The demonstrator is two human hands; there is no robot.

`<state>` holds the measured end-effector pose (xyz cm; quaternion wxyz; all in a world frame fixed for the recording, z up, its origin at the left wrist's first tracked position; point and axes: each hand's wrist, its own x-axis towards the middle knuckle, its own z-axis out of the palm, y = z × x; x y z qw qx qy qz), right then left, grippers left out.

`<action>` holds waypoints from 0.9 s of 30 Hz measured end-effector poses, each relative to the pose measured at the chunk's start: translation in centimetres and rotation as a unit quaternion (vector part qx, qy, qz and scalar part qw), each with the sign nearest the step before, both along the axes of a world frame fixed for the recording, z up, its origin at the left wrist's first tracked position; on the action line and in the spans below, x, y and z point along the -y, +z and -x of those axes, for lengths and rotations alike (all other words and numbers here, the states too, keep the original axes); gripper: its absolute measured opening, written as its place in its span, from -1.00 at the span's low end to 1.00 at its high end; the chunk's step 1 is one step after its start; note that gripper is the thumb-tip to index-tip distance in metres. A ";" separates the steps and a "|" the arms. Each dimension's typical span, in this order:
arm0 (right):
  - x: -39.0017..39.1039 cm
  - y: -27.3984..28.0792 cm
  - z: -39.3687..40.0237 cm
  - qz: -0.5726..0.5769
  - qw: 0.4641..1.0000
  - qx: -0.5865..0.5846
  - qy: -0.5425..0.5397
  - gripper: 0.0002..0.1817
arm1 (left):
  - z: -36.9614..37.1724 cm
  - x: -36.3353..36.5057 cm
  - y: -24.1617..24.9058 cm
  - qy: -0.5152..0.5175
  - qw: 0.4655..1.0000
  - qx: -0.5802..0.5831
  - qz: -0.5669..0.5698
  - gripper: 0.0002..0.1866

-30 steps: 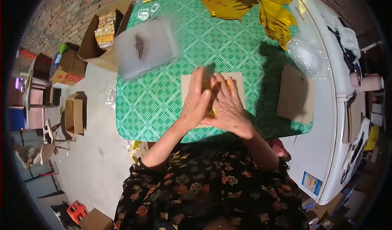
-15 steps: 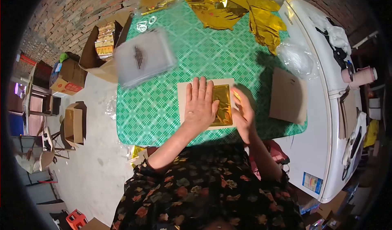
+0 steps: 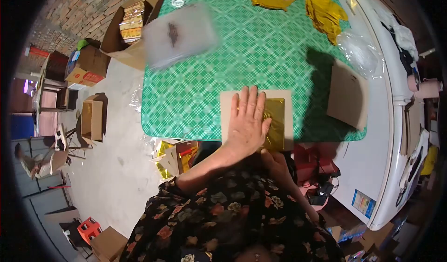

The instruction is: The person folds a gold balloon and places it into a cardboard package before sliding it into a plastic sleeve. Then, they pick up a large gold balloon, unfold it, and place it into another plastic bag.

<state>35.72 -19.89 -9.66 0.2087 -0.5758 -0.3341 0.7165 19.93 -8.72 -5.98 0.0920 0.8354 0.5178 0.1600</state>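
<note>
My left hand [image 3: 247, 120] lies flat, fingers stretched out, on a sheet of gold foil [image 3: 275, 122] and the beige cardboard [image 3: 226, 106] beneath it. The cardboard sits at the near edge of the table, and the left part of the foil is hidden under the hand. Close against my body, just at the cardboard's near edge, is my right hand [image 3: 275, 163]. Its fingers are mostly hidden, so I cannot make out whether it holds anything.
A blurred stack in clear plastic [image 3: 179, 34] lies on the green checked tablecloth [image 3: 186, 99]. Crumpled gold foil [image 3: 323, 13] is at the back. At right stand a beige board [image 3: 348, 94], a clear plastic bag [image 3: 358, 52] and a white appliance [image 3: 372, 150]. Left is an open carton [image 3: 109, 43].
My right hand has moved from the foil's right side down to the near edge, by my body. My left hand stays flat on the foil. The view has shifted.
</note>
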 end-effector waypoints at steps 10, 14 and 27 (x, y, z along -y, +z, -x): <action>-1.0 2.4 4.6 -0.270 0.919 -0.050 -0.282 -0.56 | 0.5 0.7 0.1 0.009 0.997 0.069 0.029 -0.21; -2.0 1.5 3.1 -0.295 0.931 0.027 -0.213 -0.58 | 1.2 0.4 0.5 0.006 0.989 0.133 0.061 -0.24; -4.2 0.8 0.0 -0.477 0.825 0.303 -0.008 -0.66 | 14.1 -21.9 0.0 0.239 0.940 0.137 -0.199 -0.51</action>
